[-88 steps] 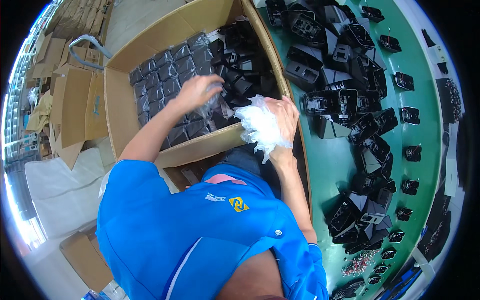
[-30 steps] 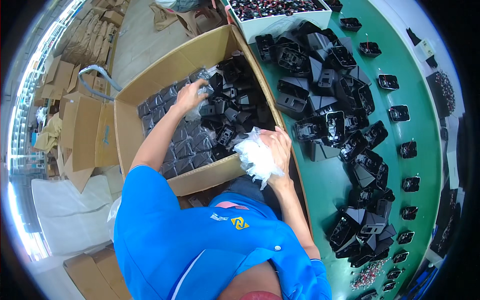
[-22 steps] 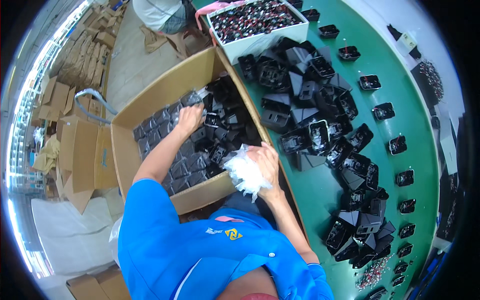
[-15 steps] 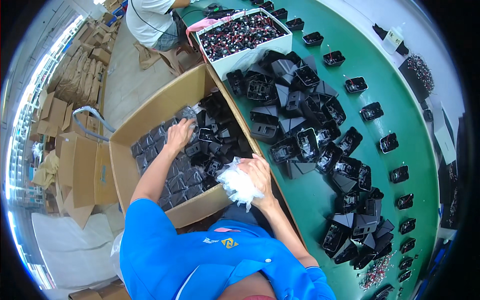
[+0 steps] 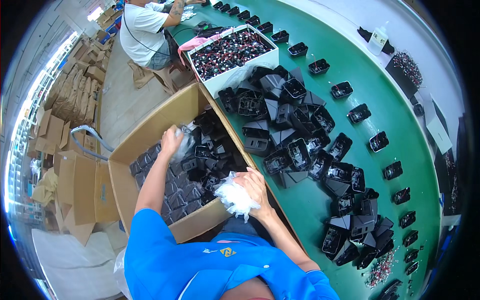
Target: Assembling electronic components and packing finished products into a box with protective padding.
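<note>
My left hand point(image 5: 171, 142) is over the cardboard box point(image 5: 145, 118), its fingers closed on a crumpled clear plastic bag point(image 5: 184, 145) that hangs beside them. Beneath it, wrapped dark housings point(image 5: 177, 196) stand in rows on the box's left side. Unwrapped black plastic housings point(image 5: 204, 151) lie jumbled along the right side. My right hand point(image 5: 255, 191) is at the box's near right corner, closed around a wad of whitish plastic bags point(image 5: 235, 196). Whether those fingers also touch the cardboard rim is hard to make out.
On the green table point(image 5: 320, 200) lies a heap of black housings point(image 5: 300, 120), with a curved row of single housings point(image 5: 358, 113) beyond. A white box of small wired parts point(image 5: 232, 55) stands at the far end, near a seated person point(image 5: 145, 32). Flattened cartons point(image 5: 75, 185) lean at left.
My left hand has drawn up and left, bringing the clear bag away from the housings. My right hand stays at the corner with its wad. The view has shifted slightly.
</note>
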A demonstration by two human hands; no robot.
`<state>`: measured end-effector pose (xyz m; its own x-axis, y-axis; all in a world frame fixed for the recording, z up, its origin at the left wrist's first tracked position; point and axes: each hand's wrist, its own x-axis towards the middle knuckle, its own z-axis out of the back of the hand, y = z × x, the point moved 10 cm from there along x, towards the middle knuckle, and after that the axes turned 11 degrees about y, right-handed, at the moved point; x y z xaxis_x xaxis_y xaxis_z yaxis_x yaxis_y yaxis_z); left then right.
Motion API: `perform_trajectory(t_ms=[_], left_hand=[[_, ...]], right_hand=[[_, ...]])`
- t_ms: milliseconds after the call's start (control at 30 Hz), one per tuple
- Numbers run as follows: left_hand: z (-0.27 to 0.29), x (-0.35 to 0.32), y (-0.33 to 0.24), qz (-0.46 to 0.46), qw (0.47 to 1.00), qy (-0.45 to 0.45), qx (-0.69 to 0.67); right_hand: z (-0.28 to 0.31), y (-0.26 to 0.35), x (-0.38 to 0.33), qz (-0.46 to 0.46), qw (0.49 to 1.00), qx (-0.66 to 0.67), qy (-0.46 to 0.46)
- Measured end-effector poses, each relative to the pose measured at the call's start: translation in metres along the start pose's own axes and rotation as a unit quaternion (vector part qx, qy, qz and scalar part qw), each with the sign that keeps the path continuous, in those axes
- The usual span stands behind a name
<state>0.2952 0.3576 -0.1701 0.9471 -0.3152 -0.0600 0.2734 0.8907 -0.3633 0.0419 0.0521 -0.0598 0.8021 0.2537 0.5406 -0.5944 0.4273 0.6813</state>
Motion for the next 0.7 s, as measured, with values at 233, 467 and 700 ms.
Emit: perform_trajectory(t_ms=[233,467,700], left_hand=[[-0.013,0.028,-0.001,0.002,0.977,0.108,0.184],[-0.03,0.03,-0.014,0.026,0.938,0.109,0.328],[0.051,0.002,-0.04,0.037,0.966,-0.069,-0.248]], right_hand=[[0.001,0.001,0.0,0.006,1.0,0.003,-0.006],[0.0,0.004,0.001,0.004,1.0,0.006,0.004],[-0.002,0.0,0.0,-0.015,1.0,0.002,0.009]])
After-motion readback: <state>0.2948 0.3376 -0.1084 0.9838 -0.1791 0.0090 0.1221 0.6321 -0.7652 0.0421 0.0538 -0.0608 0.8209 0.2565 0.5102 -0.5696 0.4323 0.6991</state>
